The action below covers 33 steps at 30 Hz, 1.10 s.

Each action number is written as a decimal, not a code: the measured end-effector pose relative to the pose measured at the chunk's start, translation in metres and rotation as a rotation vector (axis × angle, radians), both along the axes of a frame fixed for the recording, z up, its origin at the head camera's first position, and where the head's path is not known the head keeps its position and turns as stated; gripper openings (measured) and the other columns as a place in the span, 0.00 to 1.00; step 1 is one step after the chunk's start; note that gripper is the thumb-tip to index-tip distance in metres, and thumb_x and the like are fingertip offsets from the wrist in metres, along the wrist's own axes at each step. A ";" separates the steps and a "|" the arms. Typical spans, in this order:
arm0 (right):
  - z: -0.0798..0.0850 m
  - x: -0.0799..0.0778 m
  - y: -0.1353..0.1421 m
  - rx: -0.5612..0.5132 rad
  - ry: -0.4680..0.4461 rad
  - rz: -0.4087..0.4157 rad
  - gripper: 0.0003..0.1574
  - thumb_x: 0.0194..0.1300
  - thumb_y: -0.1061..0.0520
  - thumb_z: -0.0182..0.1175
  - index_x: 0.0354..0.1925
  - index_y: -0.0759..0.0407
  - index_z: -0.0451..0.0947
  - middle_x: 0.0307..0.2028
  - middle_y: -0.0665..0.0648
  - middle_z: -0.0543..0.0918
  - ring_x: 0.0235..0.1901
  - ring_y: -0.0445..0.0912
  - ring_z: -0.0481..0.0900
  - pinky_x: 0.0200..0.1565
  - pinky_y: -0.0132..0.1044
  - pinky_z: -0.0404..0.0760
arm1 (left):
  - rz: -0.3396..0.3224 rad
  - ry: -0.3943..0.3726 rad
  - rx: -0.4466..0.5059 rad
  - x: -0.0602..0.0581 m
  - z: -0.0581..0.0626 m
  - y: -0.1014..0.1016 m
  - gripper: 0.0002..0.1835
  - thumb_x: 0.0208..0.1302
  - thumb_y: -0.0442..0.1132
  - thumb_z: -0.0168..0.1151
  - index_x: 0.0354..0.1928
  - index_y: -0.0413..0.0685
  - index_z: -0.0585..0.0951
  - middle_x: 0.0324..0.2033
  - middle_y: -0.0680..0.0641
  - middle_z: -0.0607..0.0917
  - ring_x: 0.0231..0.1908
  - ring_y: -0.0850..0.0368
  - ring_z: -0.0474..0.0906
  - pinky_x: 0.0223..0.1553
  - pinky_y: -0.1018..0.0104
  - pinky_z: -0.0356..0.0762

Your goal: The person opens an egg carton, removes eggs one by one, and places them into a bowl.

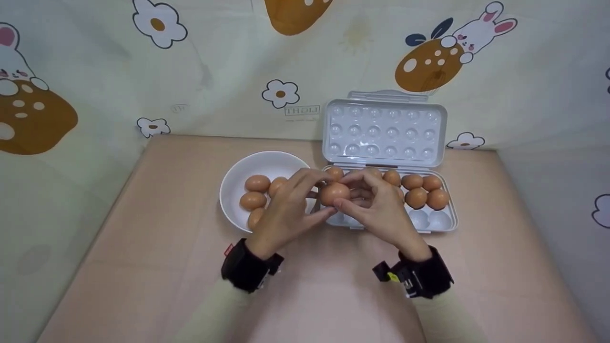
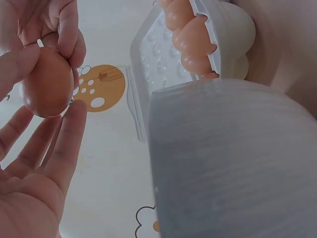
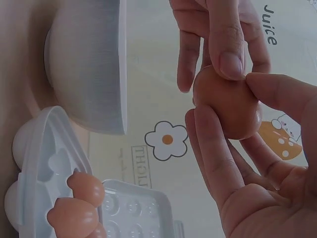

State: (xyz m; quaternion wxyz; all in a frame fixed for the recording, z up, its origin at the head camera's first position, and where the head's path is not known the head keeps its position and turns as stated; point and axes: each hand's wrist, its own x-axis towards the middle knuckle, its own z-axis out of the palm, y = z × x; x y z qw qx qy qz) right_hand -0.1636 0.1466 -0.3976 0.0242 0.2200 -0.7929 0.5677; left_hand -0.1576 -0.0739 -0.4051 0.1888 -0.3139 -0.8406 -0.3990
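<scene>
Both hands hold one brown egg (image 1: pixel 334 194) between them, raised over the gap between bowl and egg box. My left hand (image 1: pixel 283 212) has its thumb and fingertips at the egg's left side. From the other side, the thumb and fingers of my right hand (image 1: pixel 383 212) grip it. Close up in the left wrist view, the egg (image 2: pixel 48 82) stands lengthwise among the fingertips. The right wrist view shows thumbs and fingers around the egg (image 3: pixel 228 101). The egg box (image 1: pixel 439 220) lies below with brown eggs (image 1: pixel 416 197) in its back rows; the hands hide part of it.
A white bowl (image 1: pixel 232 183) with several brown eggs (image 1: pixel 257 183) stands left of the box, partly behind the left hand. The box's lid (image 1: pixel 386 126) is propped upright at the back against the patterned cloth (image 1: pixel 214 85). Black camera straps (image 1: pixel 245 267) wrap both wrists.
</scene>
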 end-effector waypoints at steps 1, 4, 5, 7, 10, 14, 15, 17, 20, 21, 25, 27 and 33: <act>-0.001 0.000 0.000 -0.004 -0.001 0.002 0.26 0.64 0.57 0.77 0.58 0.61 0.81 0.53 0.56 0.85 0.48 0.48 0.88 0.49 0.40 0.89 | -0.003 0.005 0.003 0.000 0.000 0.000 0.30 0.62 0.40 0.80 0.64 0.45 0.79 0.57 0.48 0.83 0.56 0.56 0.82 0.52 0.67 0.85; -0.002 0.002 0.000 -0.021 -0.009 0.010 0.25 0.65 0.57 0.77 0.57 0.61 0.81 0.53 0.56 0.86 0.49 0.48 0.88 0.50 0.40 0.89 | -0.017 0.022 0.018 -0.001 -0.002 0.001 0.26 0.62 0.38 0.80 0.59 0.43 0.80 0.53 0.47 0.84 0.53 0.56 0.82 0.52 0.65 0.86; -0.002 0.002 0.000 -0.023 -0.012 0.011 0.25 0.65 0.57 0.77 0.57 0.61 0.81 0.53 0.56 0.86 0.49 0.48 0.88 0.50 0.40 0.89 | -0.020 0.028 0.019 -0.001 -0.002 0.002 0.25 0.62 0.38 0.80 0.58 0.43 0.81 0.52 0.47 0.85 0.53 0.57 0.82 0.51 0.65 0.86; -0.002 0.003 0.000 -0.028 -0.021 0.013 0.25 0.65 0.57 0.76 0.57 0.61 0.81 0.53 0.56 0.86 0.50 0.48 0.88 0.51 0.40 0.88 | -0.028 0.035 0.020 -0.001 -0.003 0.002 0.23 0.62 0.37 0.79 0.56 0.44 0.81 0.50 0.48 0.85 0.52 0.58 0.81 0.52 0.65 0.85; -0.001 0.004 0.000 -0.033 -0.040 0.016 0.25 0.66 0.57 0.76 0.57 0.62 0.81 0.52 0.57 0.86 0.50 0.48 0.88 0.51 0.40 0.88 | -0.034 0.039 0.023 0.000 -0.003 0.003 0.21 0.62 0.37 0.79 0.55 0.44 0.82 0.50 0.49 0.85 0.51 0.58 0.81 0.52 0.66 0.84; -0.001 0.005 0.000 -0.027 -0.059 0.025 0.25 0.67 0.57 0.75 0.58 0.62 0.80 0.51 0.58 0.87 0.49 0.49 0.88 0.52 0.40 0.88 | -0.042 0.032 0.027 0.000 -0.003 0.003 0.22 0.62 0.36 0.79 0.55 0.44 0.82 0.50 0.48 0.85 0.50 0.58 0.81 0.51 0.64 0.86; -0.001 0.005 0.001 -0.024 -0.060 0.029 0.25 0.67 0.57 0.75 0.58 0.62 0.80 0.50 0.58 0.87 0.49 0.49 0.88 0.52 0.40 0.88 | -0.043 0.032 0.024 0.000 -0.002 0.003 0.22 0.61 0.36 0.79 0.55 0.43 0.82 0.49 0.47 0.85 0.49 0.58 0.81 0.50 0.63 0.86; -0.001 0.004 0.002 -0.016 -0.062 0.038 0.25 0.67 0.57 0.75 0.58 0.62 0.80 0.50 0.58 0.88 0.49 0.49 0.88 0.52 0.40 0.88 | -0.043 0.036 0.014 -0.001 -0.002 0.003 0.22 0.61 0.36 0.79 0.55 0.43 0.82 0.49 0.47 0.85 0.48 0.57 0.81 0.50 0.63 0.86; 0.000 0.004 0.004 -0.014 -0.054 0.053 0.25 0.68 0.58 0.74 0.60 0.63 0.79 0.51 0.57 0.87 0.50 0.49 0.88 0.53 0.41 0.88 | -0.030 0.046 -0.012 -0.002 0.000 0.001 0.22 0.62 0.37 0.79 0.56 0.43 0.82 0.49 0.48 0.85 0.48 0.57 0.81 0.49 0.65 0.85; 0.000 0.003 0.005 -0.017 -0.047 0.057 0.26 0.69 0.58 0.73 0.60 0.64 0.79 0.52 0.57 0.87 0.51 0.50 0.88 0.53 0.42 0.88 | -0.017 0.051 -0.023 -0.002 0.000 0.000 0.22 0.62 0.38 0.79 0.56 0.44 0.82 0.49 0.48 0.85 0.48 0.58 0.81 0.50 0.66 0.84; 0.002 0.002 0.009 -0.036 -0.019 0.046 0.24 0.71 0.60 0.71 0.61 0.64 0.78 0.55 0.58 0.85 0.54 0.50 0.87 0.56 0.41 0.87 | 0.044 0.037 -0.045 -0.003 0.005 -0.008 0.23 0.61 0.39 0.80 0.57 0.47 0.83 0.51 0.50 0.86 0.51 0.59 0.81 0.54 0.66 0.82; 0.003 0.002 0.011 -0.040 -0.004 0.029 0.23 0.71 0.60 0.70 0.60 0.64 0.79 0.55 0.58 0.85 0.54 0.51 0.86 0.55 0.41 0.87 | 0.071 0.014 -0.048 -0.003 0.008 -0.015 0.24 0.61 0.39 0.81 0.57 0.47 0.83 0.52 0.50 0.86 0.53 0.58 0.81 0.57 0.65 0.81; 0.007 0.000 0.016 -0.047 0.016 -0.005 0.20 0.71 0.59 0.71 0.58 0.58 0.81 0.53 0.54 0.86 0.55 0.49 0.85 0.55 0.44 0.87 | 0.153 -0.033 -0.065 -0.007 0.018 -0.043 0.23 0.60 0.37 0.81 0.56 0.47 0.83 0.50 0.50 0.85 0.50 0.57 0.81 0.52 0.63 0.83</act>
